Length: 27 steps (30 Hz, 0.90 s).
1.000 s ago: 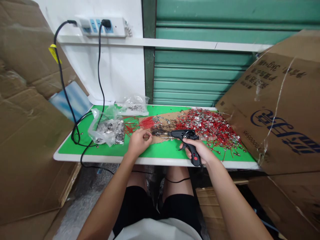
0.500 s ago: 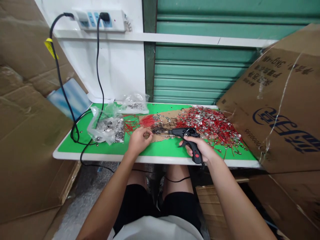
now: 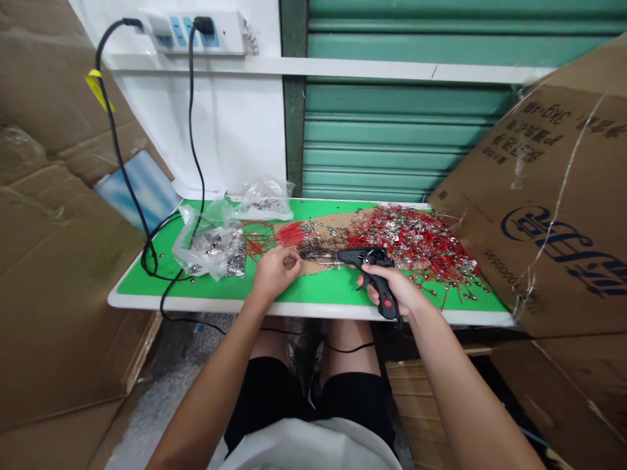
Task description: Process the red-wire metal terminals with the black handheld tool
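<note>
My right hand [image 3: 398, 290] is wrapped round the grip of a black pistol-shaped soldering gun [image 3: 369, 271] whose tip points left over a strip of cardboard [image 3: 323, 245] on the green table [image 3: 313, 290]. My left hand [image 3: 273, 271] rests on the table with its fingers pinched together on a small piece near the gun's tip; the piece is too small to name. A row of red wires with metal terminals [image 3: 298, 235] lies just beyond my left hand.
A large heap of red wires with terminals [image 3: 416, 245] covers the table's right side. Clear plastic bags of metal parts [image 3: 213, 248] lie at the left. Black cables [image 3: 147, 254] run up to a wall power strip [image 3: 196, 32]. Cardboard boxes [image 3: 553, 202] crowd both sides.
The view shifted slightly; both hands stay in about the same places, with the gun's tip still beside my left fingers.
</note>
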{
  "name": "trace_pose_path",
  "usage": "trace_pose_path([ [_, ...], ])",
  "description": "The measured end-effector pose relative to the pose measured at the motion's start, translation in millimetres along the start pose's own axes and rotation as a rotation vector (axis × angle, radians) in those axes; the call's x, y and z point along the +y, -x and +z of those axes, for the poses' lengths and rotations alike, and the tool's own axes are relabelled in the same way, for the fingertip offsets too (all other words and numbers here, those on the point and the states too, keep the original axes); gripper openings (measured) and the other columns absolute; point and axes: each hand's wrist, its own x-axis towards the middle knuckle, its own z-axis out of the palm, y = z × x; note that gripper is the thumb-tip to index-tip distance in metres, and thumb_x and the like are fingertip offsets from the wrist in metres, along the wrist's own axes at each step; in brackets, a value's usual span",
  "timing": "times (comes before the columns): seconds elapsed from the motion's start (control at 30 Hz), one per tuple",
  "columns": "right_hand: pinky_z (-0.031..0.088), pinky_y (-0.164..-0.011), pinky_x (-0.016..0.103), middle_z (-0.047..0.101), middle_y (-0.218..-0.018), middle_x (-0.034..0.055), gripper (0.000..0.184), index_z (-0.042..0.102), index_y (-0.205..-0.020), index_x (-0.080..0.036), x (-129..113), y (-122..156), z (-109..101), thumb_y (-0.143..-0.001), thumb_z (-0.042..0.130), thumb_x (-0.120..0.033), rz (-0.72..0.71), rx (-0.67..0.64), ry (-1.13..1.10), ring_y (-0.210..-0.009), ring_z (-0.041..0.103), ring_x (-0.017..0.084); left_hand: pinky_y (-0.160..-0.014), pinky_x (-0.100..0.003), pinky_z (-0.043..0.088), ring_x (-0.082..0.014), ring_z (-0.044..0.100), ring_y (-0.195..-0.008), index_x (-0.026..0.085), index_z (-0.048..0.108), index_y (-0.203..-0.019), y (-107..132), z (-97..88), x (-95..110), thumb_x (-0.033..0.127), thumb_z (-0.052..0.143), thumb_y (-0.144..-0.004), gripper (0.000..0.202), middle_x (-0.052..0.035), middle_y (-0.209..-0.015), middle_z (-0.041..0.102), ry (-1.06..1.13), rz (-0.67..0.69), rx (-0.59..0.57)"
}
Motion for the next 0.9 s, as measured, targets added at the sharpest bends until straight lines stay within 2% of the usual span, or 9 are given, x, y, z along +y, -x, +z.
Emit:
trace_pose_path([
  [0.23,0.036,-0.031,0.021,0.059,-0.054,0.0015,0.018,0.066,-0.078,-0.015,-3.8,0.4,1.8,-0.081,0.066,-0.033,0.017,0.053,-0.085,-0.034,0.044,0.009,-0.069,-0.026,0.041,-0.0145,0.053,-0.070,0.017,0.071,-0.079,-0.6,-0.3,-0.8,0.024,0.064,-0.083,0.011,-0.0013,-0.070,0.058,0.033,0.004,0.022],
  [0.47,0.033,-0.032,0.018,0.044,-0.040,0.0003,0.035,0.071,-0.077,-0.009,-6.8,3.9,4.0,-0.090,0.056,-0.037,0.079,-0.010,-0.056,-0.033,0.040,0.009,-0.066,-0.026,0.038,-0.0135,0.051,-0.066,0.017,0.072,-0.078,-1.3,0.7,-1.7,0.024,0.065,-0.081,0.010,-0.0001,-0.066,0.055,0.036,0.003,0.037],
  [0.6,0.033,-0.031,0.020,0.063,-0.060,0.0038,0.021,0.071,-0.094,-0.011,-8.4,3.0,4.7,-0.086,0.061,-0.028,0.040,0.027,-0.144,-0.035,0.042,0.008,-0.066,-0.025,0.038,-0.0133,0.050,-0.066,0.017,0.072,-0.078,-1.4,-0.1,-1.3,0.024,0.065,-0.081,0.010,-0.0002,-0.067,0.056,0.033,-0.008,0.033],
  [0.67,0.034,-0.030,0.021,0.067,-0.068,0.0043,0.021,0.069,-0.099,-0.012,-8.5,2.0,4.2,-0.085,0.062,-0.026,0.018,0.039,-0.165,-0.035,0.043,0.008,-0.067,-0.025,0.039,-0.0133,0.050,-0.066,0.017,0.072,-0.078,-1.4,-0.5,-1.1,0.024,0.065,-0.081,0.010,-0.0003,-0.068,0.056,0.034,-0.010,0.028],
  [0.77,0.034,-0.031,0.021,0.064,-0.062,0.0035,0.019,0.069,-0.094,-0.012,-8.4,1.6,3.2,-0.085,0.062,-0.027,0.034,0.043,-0.152,-0.035,0.043,0.009,-0.067,-0.025,0.039,-0.0132,0.050,-0.066,0.017,0.072,-0.078,-1.3,-0.6,-0.9,0.024,0.065,-0.081,0.010,-0.0003,-0.068,0.057,0.040,-0.015,0.031],
  [0.9,0.030,-0.032,0.019,0.047,-0.042,0.0007,0.031,0.072,-0.082,-0.009,-8.9,2.8,2.0,-0.088,0.059,-0.036,0.085,-0.013,-0.091,-0.034,0.037,0.009,-0.068,-0.026,0.039,-0.0135,0.051,-0.067,0.017,0.072,-0.079,-1.3,0.0,-1.0,0.024,0.064,-0.082,0.010,-0.0005,-0.068,0.057,0.045,-0.010,0.027],
])
